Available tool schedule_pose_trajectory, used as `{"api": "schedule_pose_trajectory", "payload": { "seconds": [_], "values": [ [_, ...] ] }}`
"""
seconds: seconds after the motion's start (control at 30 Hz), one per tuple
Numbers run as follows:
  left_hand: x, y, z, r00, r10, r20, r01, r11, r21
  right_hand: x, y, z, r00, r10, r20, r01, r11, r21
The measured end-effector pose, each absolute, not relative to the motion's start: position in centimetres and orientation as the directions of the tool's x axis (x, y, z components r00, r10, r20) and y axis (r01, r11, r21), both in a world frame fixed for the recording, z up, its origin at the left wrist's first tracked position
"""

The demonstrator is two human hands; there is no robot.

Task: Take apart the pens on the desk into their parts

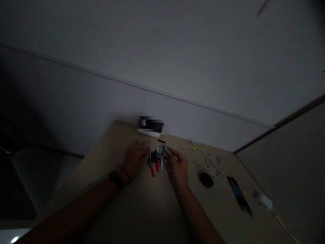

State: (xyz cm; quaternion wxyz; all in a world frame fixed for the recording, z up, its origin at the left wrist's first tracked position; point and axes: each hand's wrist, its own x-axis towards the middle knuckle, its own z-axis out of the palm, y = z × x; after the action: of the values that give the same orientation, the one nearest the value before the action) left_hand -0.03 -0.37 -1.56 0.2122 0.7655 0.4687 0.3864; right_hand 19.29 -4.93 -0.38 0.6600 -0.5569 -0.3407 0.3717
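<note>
On the left, a dark wristwatch (116, 179) and a red cord (127, 172) mark the wrist, and here's the left hand (135, 156), fingers spread wide, palm down on the table (142, 206), fingertips right up at the pile's near-left edge. That looks like a good fence: low, relaxed, blocking anything that rolls.

Just beyond, near the wall, sits a white box-like object (149, 133), its dark top blurred out. Then the main event, between the two hands: a loose pile of pens and markers (156, 156), roughly lengthwise but overlapping. A red marker end (152, 171) pokes out toward the person; a white marker (161, 164) lies alongside. Round barrels like these probably roll at a nudge, so light, separate touches should beat one big squeeze. A dark pen (161, 141) lies apart on the far side, easy to overlook!

Over to the right hand (178, 164), narrow, thumb and fingers drawn together at the pile's right edge; whether a pen is pinched there, the gloom won't tell. Best grip, one would judge, is mid-barrel, lifting straight up so neighbours don't drag.

Further right, a tangled white cable (212, 166), a black mouse (206, 179) and a separate bundle of dark pens (238, 193): elbow room matters on that side.
</note>
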Motion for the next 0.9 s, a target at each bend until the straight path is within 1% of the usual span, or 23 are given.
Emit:
{"api": "schedule_pose_trajectory", "payload": {
  "seconds": [0.13,0.27,0.33,0.47,0.6,0.7,0.77,0.83,0.9],
  "values": [
    [0.0,-0.6,-2.1,0.266,0.897,0.352,0.525,-0.442,0.727,19.2,-5.1,0.0,0.482,0.876,0.032,-0.074,0.077,-0.994],
    [0.1,-0.6,-2.3,0.316,0.884,0.344,0.576,-0.467,0.671,19.0,-5.3,0.3,0.449,0.891,0.073,-0.029,0.096,-0.995],
    [0.2,-0.6,-2.3,0.314,0.880,0.356,0.574,-0.475,0.667,18.8,-5.4,0.3,0.422,0.902,0.085,-0.017,0.102,-0.995],
    [0.2,-0.3,-2.2,0.227,0.879,0.420,0.478,-0.476,0.738,18.5,-5.5,0.1,0.405,0.910,0.094,0.006,0.100,-0.995],
    [0.0,0.1,-2.4,0.100,0.908,0.407,0.385,-0.412,0.826,18.0,-6.0,-0.1,0.370,0.918,0.141,0.038,0.137,-0.990],
    [-0.1,0.5,-2.7,-0.018,0.935,0.355,0.324,-0.331,0.886,17.2,-6.5,-0.2,0.359,0.901,0.245,0.118,0.217,-0.969],
    [-0.1,0.7,-2.7,-0.047,0.943,0.331,0.327,-0.298,0.897,16.7,-6.8,-0.2,0.337,0.870,0.359,0.223,0.297,-0.928],
    [-0.1,0.8,-2.6,-0.049,0.949,0.313,0.387,-0.270,0.881,16.2,-7.1,-0.2,0.285,0.807,0.517,0.368,0.406,-0.836],
    [-0.2,0.5,-2.5,-0.059,0.947,0.316,0.416,-0.264,0.870,16.0,-7.6,-0.3,0.230,0.760,0.607,0.476,0.456,-0.752]
  ]
}}
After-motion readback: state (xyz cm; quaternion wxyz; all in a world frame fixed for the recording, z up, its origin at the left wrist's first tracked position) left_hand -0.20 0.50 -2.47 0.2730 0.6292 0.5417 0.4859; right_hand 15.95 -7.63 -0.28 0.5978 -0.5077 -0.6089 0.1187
